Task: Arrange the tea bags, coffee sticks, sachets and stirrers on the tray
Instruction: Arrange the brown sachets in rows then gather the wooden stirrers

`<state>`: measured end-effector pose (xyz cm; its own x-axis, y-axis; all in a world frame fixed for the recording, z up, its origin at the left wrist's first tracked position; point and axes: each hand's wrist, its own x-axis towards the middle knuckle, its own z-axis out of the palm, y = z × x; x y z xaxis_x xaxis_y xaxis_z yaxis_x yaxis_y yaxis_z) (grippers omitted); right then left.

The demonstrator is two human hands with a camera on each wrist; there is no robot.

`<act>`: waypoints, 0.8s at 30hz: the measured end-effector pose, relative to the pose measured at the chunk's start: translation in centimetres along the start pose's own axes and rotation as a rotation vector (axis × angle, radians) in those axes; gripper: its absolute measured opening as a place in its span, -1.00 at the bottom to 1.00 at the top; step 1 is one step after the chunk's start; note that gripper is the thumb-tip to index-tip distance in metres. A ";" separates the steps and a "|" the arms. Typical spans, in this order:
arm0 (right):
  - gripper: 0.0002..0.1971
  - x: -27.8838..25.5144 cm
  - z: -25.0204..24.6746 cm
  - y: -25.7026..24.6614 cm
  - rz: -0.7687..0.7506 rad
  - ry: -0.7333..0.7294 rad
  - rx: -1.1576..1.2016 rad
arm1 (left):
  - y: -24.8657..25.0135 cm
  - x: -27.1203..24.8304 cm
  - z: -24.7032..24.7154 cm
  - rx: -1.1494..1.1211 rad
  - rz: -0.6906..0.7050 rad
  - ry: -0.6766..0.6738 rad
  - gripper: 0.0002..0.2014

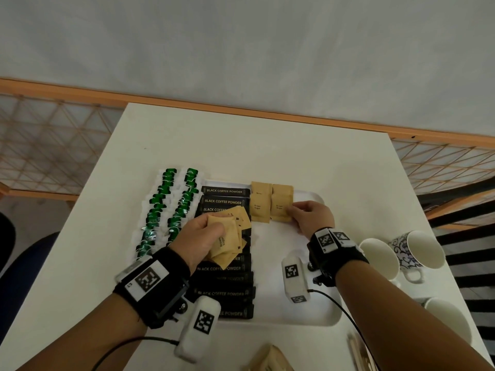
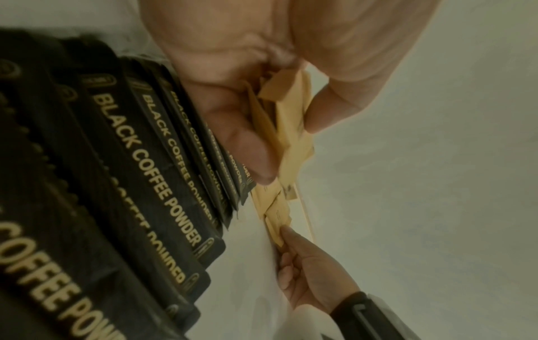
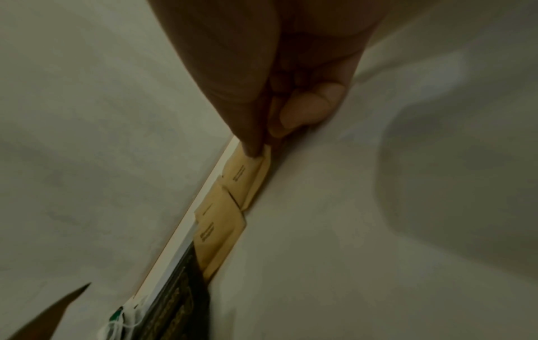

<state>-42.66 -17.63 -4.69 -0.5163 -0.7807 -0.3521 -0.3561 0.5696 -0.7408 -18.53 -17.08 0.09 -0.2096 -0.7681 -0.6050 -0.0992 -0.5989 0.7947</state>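
Observation:
A white tray [image 1: 313, 303] holds two rows of green-tagged tea bags [image 1: 171, 207] at its left and a column of black coffee sticks [image 1: 226, 293] beside them. Two brown sugar sachets [image 1: 261, 203] lie side by side at the tray's far end. My right hand [image 1: 308, 216] pinches the near right corner of the right sachet [image 3: 243, 174], which lies flat on the tray. My left hand [image 1: 203, 234] hovers over the coffee sticks [image 2: 139, 161] and grips a fanned bunch of several brown sugar sachets [image 2: 288, 128].
White cups [image 1: 380, 258], one with a blue pattern [image 1: 417, 247], stand to the right of the tray. Wooden stirrers [image 1: 357, 352] and more brown sachets [image 1: 267, 357] lie at the table's near edge. A wooden lattice rail [image 1: 53, 140] runs behind the table.

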 end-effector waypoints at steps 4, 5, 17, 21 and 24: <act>-0.86 -0.2 -0.1 -0.1 0.034 0.004 0.060 | 0.1 -0.2 0.2 -0.016 0.009 -0.002 -0.63; -0.83 -0.3 -0.1 -0.2 0.048 0.007 0.080 | 0.1 -0.2 0.3 -0.016 0.016 -0.007 -0.64; -0.84 -6.3 1.2 -4.3 -0.243 -0.518 0.171 | -0.3 -0.6 1.1 0.117 0.105 -0.092 -0.75; -0.85 -6.4 1.0 -4.7 -0.202 -0.535 0.277 | -0.4 -1.0 0.8 0.146 0.122 -0.078 -0.73; -0.88 -6.6 0.6 -4.4 -0.161 -0.541 0.345 | -0.5 -0.8 0.3 0.098 0.134 0.002 -0.72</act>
<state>-37.21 -15.14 0.58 0.0190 -0.9193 -0.3932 -0.0800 0.3906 -0.9171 -18.58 -16.10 0.23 -0.2254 -0.8403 -0.4930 -0.1647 -0.4659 0.8694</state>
